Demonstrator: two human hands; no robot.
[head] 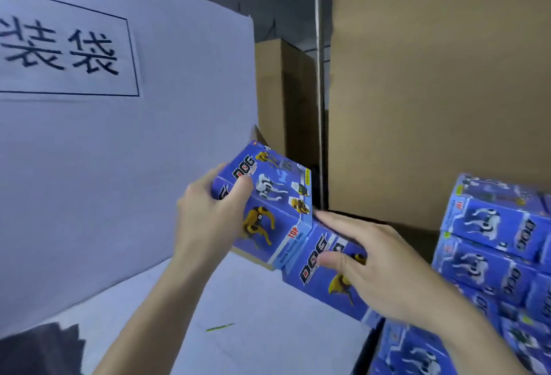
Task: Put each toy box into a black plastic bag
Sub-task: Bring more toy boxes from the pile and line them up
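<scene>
Toy box (268,204), blue with robot-dog prints, is held tilted above the far edge of the white table (268,342), not resting flat. Left hand (205,213) grips its near end, thumb curled over the printed face, fingers behind and out of sight. Touching its lower corner lies a second toy box (325,282) at the table's right edge; the right hand (375,267) rests on top of it with fingers spread and nearly straight, pressing rather than clasping, thumb laid on the front face. Off the table's right side stands a stack of matching boxes (492,243), several layers, running out of frame at the right and bottom. Progress, as a judgement: early or mid-run, since no box visible here is bagged and many wait. A dark crumpled shape (38,350) at the table's near left corner may be a black plastic bag, but it is blurred and cropped, so I cannot tell. A white board with a printed sign (65,46) walls the table's left side; brown cartons (432,91) stand behind. A thin green sliver (220,327) lies on the table, too small to identify. Motion blur softens the stack's print.
</scene>
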